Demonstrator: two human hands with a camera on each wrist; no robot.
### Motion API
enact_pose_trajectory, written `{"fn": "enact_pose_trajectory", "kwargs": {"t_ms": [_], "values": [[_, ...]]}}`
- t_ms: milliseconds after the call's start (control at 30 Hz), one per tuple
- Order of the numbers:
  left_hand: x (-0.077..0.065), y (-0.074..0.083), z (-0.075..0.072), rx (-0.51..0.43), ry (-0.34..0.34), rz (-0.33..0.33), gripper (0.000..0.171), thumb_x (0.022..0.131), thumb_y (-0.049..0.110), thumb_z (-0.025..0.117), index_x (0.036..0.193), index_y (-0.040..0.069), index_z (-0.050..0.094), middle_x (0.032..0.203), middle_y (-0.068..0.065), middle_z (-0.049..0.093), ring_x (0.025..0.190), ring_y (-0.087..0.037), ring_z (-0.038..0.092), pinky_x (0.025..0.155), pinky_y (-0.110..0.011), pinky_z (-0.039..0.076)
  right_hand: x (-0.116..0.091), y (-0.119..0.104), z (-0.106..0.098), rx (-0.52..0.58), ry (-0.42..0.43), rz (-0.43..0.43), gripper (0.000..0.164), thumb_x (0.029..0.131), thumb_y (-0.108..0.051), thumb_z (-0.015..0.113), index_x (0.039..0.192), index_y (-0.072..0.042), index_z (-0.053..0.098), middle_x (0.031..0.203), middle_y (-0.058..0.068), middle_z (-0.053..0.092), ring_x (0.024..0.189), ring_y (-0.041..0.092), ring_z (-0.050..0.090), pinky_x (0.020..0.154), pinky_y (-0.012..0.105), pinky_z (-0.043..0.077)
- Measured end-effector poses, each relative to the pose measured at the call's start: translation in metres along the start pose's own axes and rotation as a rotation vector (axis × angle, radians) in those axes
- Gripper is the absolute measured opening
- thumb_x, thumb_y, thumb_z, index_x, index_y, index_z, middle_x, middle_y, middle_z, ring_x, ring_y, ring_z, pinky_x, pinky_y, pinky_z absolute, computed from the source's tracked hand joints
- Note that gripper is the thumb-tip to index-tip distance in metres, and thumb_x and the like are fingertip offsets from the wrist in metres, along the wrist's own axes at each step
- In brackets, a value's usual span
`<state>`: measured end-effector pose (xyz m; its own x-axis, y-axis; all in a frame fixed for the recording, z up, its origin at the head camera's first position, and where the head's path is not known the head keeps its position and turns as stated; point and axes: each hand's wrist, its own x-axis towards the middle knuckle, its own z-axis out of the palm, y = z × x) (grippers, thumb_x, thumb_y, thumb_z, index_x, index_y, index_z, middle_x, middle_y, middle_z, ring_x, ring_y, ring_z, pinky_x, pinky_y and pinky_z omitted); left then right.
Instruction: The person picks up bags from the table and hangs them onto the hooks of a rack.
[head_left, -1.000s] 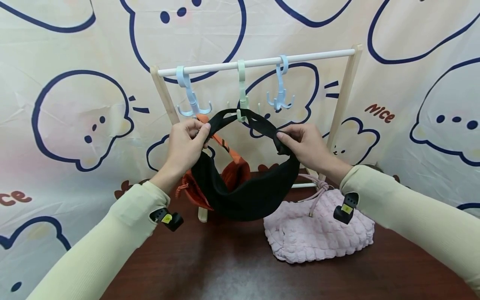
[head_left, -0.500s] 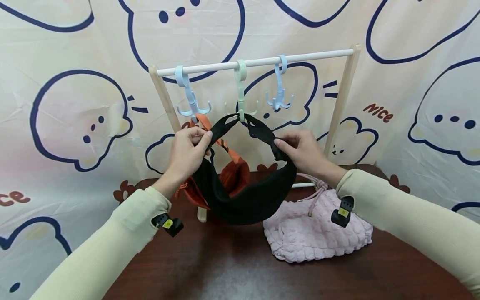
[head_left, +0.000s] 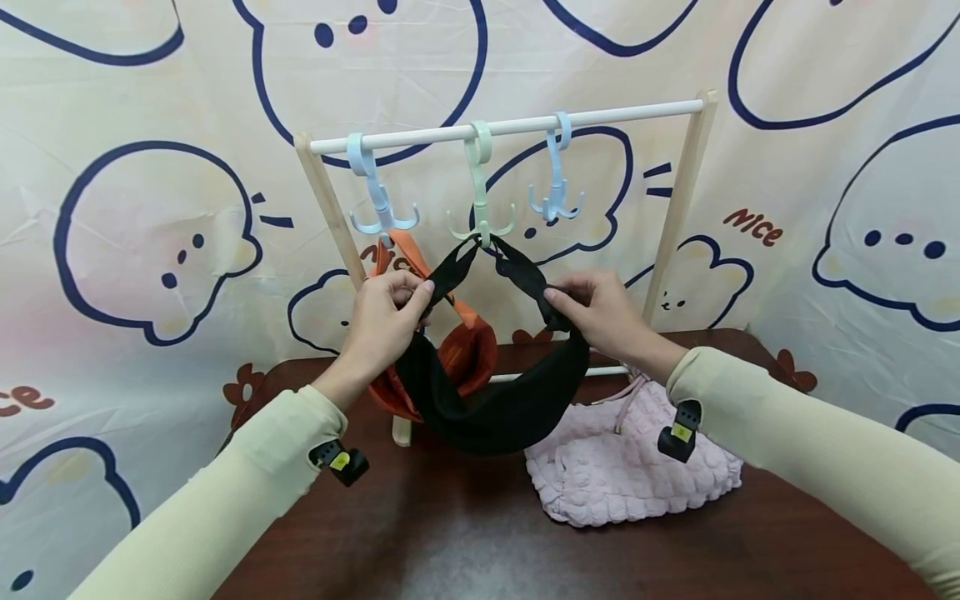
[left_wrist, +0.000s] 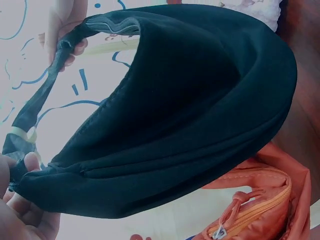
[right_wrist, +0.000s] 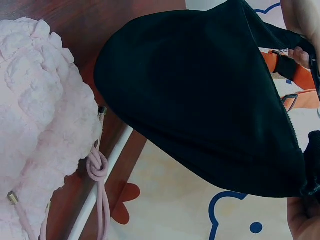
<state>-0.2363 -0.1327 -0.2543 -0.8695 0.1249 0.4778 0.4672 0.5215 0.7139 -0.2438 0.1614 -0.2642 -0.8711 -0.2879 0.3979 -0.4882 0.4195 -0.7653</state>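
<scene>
A black fabric shoulder bag (head_left: 502, 421) with a zip along its mouth hangs under the rack, its strap (head_left: 523, 271) rising to a peak at the lower prong of the green hook (head_left: 480, 196). My left hand (head_left: 382, 321) pinches the strap's left side between thumb and fingers. On the right side, my right hand (head_left: 606, 312) pinches the strap near its join with the bag. In the left wrist view the bag's mouth gapes, and the strap runs over a pale hook prong. Behind its left part an orange bag (head_left: 474, 350) hangs below the left blue hook (head_left: 382, 208).
A white bar (head_left: 637, 112) on wooden posts carries the hooks, with another blue hook (head_left: 557, 187) at right. A pink puffy bag (head_left: 630, 467) with a knotted cord lies on the dark wooden table (head_left: 420, 533). A patterned cloth (head_left: 150, 375) stands behind the rack.
Both hands have come down a little with the black bag. The strap's rounded top has narrowed to a peak at the green hook's prong, and that hook has turned, spreading its prongs into view.
</scene>
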Motion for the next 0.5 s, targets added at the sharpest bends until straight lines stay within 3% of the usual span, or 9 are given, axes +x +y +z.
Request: {"fn": "enact_pose_trajectory", "kwargs": {"t_ms": [233,500], "values": [[-0.0059,-0.0004,0.0050,0.004,0.000,0.009,0.023,0.104,0.021,0.058,0.097,0.003,0.071,0.074,-0.017,0.074,0.069,-0.025,0.068,0.062,-0.025,0.048,-0.0010,0.0031,0.0031,0.036,-0.011,0.004,0.022,0.103,-0.014,0.059,0.107,0.003,0.072,0.089,0.019,0.073,0.072,0.012,0.064,0.069,0.023,0.054],[-0.0083,-0.0027,0.0082,-0.003,-0.012,0.006,0.023,0.103,0.021,0.059,0.097,0.003,0.072,0.077,-0.017,0.075,0.064,-0.010,0.067,0.064,-0.023,0.051,-0.0019,0.0039,0.0102,0.045,-0.017,-0.012,0.021,0.103,-0.012,0.059,0.108,0.003,0.072,0.093,0.020,0.074,0.073,0.014,0.066,0.069,0.022,0.056]]}}
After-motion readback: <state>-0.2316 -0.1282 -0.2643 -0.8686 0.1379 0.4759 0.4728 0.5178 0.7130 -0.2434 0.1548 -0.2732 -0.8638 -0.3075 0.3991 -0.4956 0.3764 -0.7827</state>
